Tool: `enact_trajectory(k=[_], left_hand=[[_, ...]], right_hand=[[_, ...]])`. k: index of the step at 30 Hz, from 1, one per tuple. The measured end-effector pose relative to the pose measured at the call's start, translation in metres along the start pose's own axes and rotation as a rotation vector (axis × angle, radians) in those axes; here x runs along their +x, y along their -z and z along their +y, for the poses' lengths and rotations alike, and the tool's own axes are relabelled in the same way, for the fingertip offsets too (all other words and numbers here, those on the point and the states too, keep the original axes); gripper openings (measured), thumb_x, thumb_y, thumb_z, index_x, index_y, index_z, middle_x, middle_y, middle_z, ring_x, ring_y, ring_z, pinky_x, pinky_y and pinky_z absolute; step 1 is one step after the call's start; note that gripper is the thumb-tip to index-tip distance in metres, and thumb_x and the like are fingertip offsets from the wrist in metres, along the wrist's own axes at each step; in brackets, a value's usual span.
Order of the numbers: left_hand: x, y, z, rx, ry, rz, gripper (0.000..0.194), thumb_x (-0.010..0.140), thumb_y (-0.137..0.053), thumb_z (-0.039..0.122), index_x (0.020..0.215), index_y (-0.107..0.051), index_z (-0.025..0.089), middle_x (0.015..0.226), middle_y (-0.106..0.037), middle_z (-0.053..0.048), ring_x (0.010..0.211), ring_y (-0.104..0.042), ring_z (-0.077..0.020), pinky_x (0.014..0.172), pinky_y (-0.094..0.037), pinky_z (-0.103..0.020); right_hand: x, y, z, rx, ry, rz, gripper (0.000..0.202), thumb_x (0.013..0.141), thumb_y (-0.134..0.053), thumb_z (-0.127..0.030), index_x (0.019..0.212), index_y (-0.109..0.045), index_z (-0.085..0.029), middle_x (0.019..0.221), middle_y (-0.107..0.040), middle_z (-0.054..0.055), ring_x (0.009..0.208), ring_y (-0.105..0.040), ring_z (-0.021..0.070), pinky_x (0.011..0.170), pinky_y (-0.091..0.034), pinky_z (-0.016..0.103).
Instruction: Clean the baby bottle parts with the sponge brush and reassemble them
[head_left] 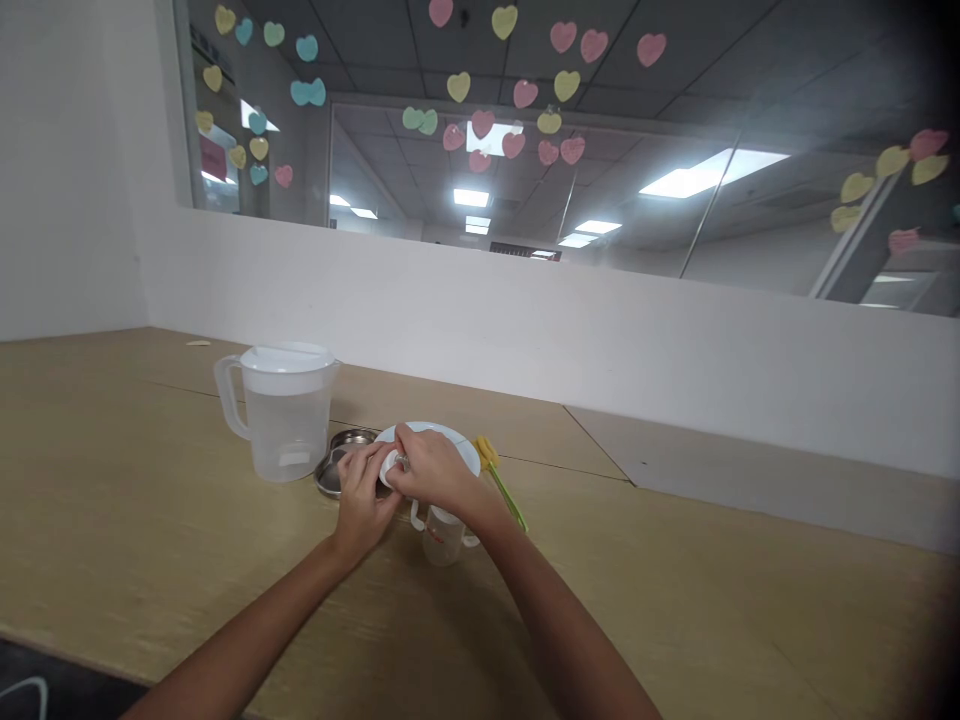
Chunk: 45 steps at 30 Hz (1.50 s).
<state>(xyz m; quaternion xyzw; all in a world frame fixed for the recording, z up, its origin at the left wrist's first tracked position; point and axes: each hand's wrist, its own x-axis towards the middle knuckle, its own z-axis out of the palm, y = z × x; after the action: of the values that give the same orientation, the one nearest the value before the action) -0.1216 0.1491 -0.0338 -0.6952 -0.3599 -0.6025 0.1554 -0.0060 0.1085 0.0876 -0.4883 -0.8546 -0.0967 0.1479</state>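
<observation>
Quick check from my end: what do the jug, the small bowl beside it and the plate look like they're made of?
The jug looks like frosted translucent plastic: the contents show dimly through the wall, and the lid is white and opaque. The small bowl looks like metal, probably stainless steel, grey and shiny with a reflective rim. The plate is plain glossy white, either ceramic or hard plastic; the view cannot settle which.

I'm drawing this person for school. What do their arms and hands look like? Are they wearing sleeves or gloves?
Both arms are bare right up to the bottom edge of the picture, with no sleeves showing. The left hand and the right hand wear no gloves. No watch or bracelet shows on either wrist. The picture is too small to tell whether there are rings or painted nails, so draw plain bare arms and hands.
</observation>
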Motion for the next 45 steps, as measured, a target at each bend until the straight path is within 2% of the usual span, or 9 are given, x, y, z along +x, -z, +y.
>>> enact_trajectory(k=[8, 12, 17, 24, 33, 36, 40, 42, 45], left_hand=[[0.002, 0.003, 0.002, -0.009, -0.024, 0.02, 0.038, 0.083, -0.054, 0.036, 0.116, -0.048, 0.018, 0.107, -0.058, -0.011, 0.102, -0.052, -0.0249, 0.087, -0.035, -0.039], [0.003, 0.004, 0.004, -0.009, -0.019, 0.023, 0.038, 0.083, -0.055, 0.036, 0.115, -0.049, 0.019, 0.107, -0.058, -0.011, 0.101, -0.053, -0.0245, 0.087, -0.036, -0.039], [0.006, 0.007, 0.008, -0.028, -0.001, 0.028, 0.038, 0.081, -0.057, 0.04, 0.112, -0.05, 0.019, 0.105, -0.06, -0.01, 0.099, -0.054, -0.0234, 0.086, -0.038, -0.038], [0.008, 0.009, 0.01, -0.068, 0.035, 0.04, 0.039, 0.08, -0.059, 0.04, 0.111, -0.051, 0.019, 0.105, -0.06, -0.009, 0.099, -0.053, -0.0227, 0.087, -0.039, -0.036], [0.009, 0.008, 0.006, -0.089, 0.069, -0.048, 0.041, 0.082, -0.055, 0.041, 0.115, -0.048, 0.019, 0.11, -0.059, -0.009, 0.102, -0.052, -0.0238, 0.089, -0.036, -0.037], [0.007, 0.006, 0.002, -0.096, 0.131, -0.065, 0.043, 0.082, -0.054, 0.041, 0.117, -0.046, 0.018, 0.112, -0.057, -0.009, 0.104, -0.051, -0.0238, 0.09, -0.035, -0.038], [0.006, 0.003, -0.003, -0.097, 0.218, -0.143, 0.04, 0.083, -0.052, 0.045, 0.113, -0.047, 0.019, 0.111, -0.057, -0.008, 0.105, -0.049, -0.0244, 0.091, -0.033, -0.039], [0.005, 0.001, -0.004, -0.06, 0.214, -0.215, 0.037, 0.083, -0.051, 0.045, 0.11, -0.051, 0.021, 0.113, -0.056, -0.007, 0.109, -0.046, -0.0249, 0.092, -0.031, -0.04], [0.002, -0.002, -0.004, 0.022, 0.232, -0.302, 0.034, 0.082, -0.052, 0.046, 0.107, -0.057, 0.024, 0.113, -0.054, -0.007, 0.109, -0.044, -0.0258, 0.091, -0.03, -0.04]], right_hand=[[0.001, -0.001, 0.003, 0.034, 0.005, 0.039, 0.014, 0.072, -0.043, -0.013, 0.082, -0.051, -0.017, 0.066, -0.053, 0.001, 0.057, -0.043, 0.0127, 0.05, -0.021, 0.024], [0.002, 0.003, 0.01, 0.211, 0.038, 0.04, 0.009, 0.071, -0.046, -0.015, 0.079, -0.051, -0.017, 0.064, -0.05, -0.001, 0.058, -0.041, 0.011, 0.05, -0.023, 0.021], [0.0, 0.012, 0.023, 0.548, 0.054, -0.091, 0.008, 0.071, -0.049, -0.017, 0.079, -0.051, -0.017, 0.062, -0.049, -0.005, 0.054, -0.044, 0.0085, 0.05, -0.03, 0.018], [0.004, 0.006, 0.036, 1.005, -0.02, -0.3, 0.018, 0.072, -0.047, -0.014, 0.088, -0.053, -0.018, 0.056, -0.05, -0.006, 0.047, -0.049, 0.0086, 0.044, -0.04, 0.017], [0.007, 0.008, 0.049, 1.28, -0.061, -0.379, 0.02, 0.077, -0.057, -0.032, 0.085, -0.056, -0.014, 0.062, -0.056, -0.001, 0.048, -0.049, 0.0081, 0.042, -0.04, 0.017], [0.007, 0.011, 0.054, 1.152, -0.126, -0.295, 0.021, 0.083, -0.049, -0.033, 0.081, -0.056, -0.013, 0.063, -0.054, -0.001, 0.047, -0.048, 0.0079, 0.043, -0.041, 0.019], [0.006, 0.007, 0.064, 0.425, -0.226, -0.181, 0.022, 0.083, -0.05, -0.026, 0.1, -0.06, -0.015, 0.082, -0.061, 0.004, 0.063, -0.057, 0.0107, 0.056, -0.044, 0.02], [0.006, 0.001, 0.07, 0.131, -0.264, -0.206, 0.023, 0.08, -0.051, -0.016, 0.101, -0.063, -0.016, 0.096, -0.063, 0.007, 0.081, -0.059, 0.0148, 0.067, -0.044, 0.022], [0.008, -0.011, 0.075, 0.015, -0.304, -0.301, 0.024, 0.074, -0.051, -0.004, 0.089, -0.068, -0.013, 0.099, -0.065, 0.011, 0.09, -0.059, 0.0205, 0.072, -0.042, 0.025]])
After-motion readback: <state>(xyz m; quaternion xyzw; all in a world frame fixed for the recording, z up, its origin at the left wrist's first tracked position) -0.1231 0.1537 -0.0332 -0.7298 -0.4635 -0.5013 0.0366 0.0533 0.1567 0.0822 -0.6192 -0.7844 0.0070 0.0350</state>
